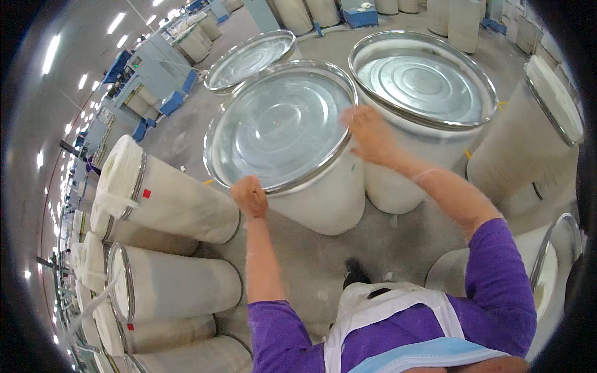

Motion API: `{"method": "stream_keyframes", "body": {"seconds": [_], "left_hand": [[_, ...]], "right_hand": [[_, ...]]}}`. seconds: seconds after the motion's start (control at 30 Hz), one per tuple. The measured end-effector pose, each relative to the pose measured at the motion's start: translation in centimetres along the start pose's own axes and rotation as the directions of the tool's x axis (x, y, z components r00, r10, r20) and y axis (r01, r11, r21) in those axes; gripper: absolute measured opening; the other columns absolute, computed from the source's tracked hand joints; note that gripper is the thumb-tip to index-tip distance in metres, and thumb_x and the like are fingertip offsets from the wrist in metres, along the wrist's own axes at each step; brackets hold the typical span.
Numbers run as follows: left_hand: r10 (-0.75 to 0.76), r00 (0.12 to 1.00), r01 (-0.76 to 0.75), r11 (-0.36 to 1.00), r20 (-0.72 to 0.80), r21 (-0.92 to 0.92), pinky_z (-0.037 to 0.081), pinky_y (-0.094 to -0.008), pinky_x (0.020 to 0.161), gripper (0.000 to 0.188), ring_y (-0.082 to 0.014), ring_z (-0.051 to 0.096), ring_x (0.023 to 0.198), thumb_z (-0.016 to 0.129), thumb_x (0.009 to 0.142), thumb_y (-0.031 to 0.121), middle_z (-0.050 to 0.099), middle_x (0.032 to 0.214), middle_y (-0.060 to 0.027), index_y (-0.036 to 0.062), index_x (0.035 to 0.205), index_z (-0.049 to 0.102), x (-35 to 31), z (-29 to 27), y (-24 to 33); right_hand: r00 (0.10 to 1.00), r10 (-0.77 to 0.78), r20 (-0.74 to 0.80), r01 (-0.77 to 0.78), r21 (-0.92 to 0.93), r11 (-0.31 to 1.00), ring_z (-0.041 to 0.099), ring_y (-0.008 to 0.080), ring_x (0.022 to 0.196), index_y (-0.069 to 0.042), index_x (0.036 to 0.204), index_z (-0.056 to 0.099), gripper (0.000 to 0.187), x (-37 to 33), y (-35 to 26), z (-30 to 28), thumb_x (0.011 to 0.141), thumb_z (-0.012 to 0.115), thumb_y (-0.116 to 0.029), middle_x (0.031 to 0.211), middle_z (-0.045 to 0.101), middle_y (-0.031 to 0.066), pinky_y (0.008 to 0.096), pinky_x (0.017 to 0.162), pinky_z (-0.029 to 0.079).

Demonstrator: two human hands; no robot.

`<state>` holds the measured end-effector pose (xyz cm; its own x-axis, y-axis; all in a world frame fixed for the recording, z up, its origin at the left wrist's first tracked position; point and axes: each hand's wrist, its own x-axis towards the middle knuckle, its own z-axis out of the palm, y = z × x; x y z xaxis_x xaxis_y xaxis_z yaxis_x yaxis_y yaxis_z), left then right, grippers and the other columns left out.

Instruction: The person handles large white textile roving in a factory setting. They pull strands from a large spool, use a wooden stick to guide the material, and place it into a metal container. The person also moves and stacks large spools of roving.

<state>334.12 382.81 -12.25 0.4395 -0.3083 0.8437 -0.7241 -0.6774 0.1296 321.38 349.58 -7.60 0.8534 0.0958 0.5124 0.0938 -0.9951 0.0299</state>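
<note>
Shiny metal rim (pixel 313 170) on round off-white can (pixel 329 202); left hand (pixel 250 197) curled round rim, right hand (pixel 373 135) blurred, grip unclear

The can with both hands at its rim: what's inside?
In the can, a shiny round ridged plate shows near the top; anything under the plate is covered and can't be seen.

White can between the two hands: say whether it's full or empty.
Empty on top: the white can shows only a bare metal plate; below that, cannot tell.

Middle can (pixel 326 202) matt, plastic-looking, rim (pixel 303 63) glossy metal, inner disc (pixel 280 124) shiny metal, left fibre (pixel 117 169) fluffy, sleeve (pixel 500 267) matt cloth
</note>
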Motion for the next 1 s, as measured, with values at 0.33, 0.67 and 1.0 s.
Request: {"method": "stream_keyframes", "body": {"seconds": [0.33,0.67,1.0], "left_hand": [[-0.052,0.997,0.05,0.998,-0.058,-0.037,0.036,-0.0406,0.063,0.031,-0.0282,0.054,0.064,0.049,0.092,0.016,0.056,0.062,-0.0071,0.0065,0.064,0.056,14.6,20.5,-17.7],[0.03,1.0,-0.03,1.0,-0.005,0.002,0.038,-0.0448,0.055,0.042,-0.033,0.054,0.055,0.043,0.095,0.028,0.058,0.058,-0.0085,0.0085,0.061,0.058,29.3,40.6,-28.8],[0.154,0.988,-0.154,0.988,-0.015,0.015,0.039,-0.0445,0.057,0.034,-0.0332,0.055,0.061,0.045,0.092,0.021,0.058,0.062,-0.0106,0.0072,0.063,0.056,40.2,58.4,-41.4]], "right_hand": [[0.767,0.463,0.444,-0.561,0.115,0.82,0.059,0.0431,0.086,0.004,0.094,0.051,0.024,13.7,12.5,7.4,0.073,0.055,-0.006,0.085,0.061,0.0261,0.0483,0.076,0.046],[0.674,0.601,0.43,-0.691,0.077,0.719,0.057,0.0443,0.083,0.004,0.09,0.052,0.021,26.4,17.2,15.3,0.071,0.05,-0.006,0.083,0.06,0.0261,0.0505,0.074,0.044],[0.619,0.615,0.488,-0.714,0.023,0.7,0.056,0.0458,0.086,0.003,0.098,0.053,0.027,37.0,24.2,21.5,0.073,0.053,-0.009,0.088,0.06,0.0271,0.051,0.077,0.043]]}}
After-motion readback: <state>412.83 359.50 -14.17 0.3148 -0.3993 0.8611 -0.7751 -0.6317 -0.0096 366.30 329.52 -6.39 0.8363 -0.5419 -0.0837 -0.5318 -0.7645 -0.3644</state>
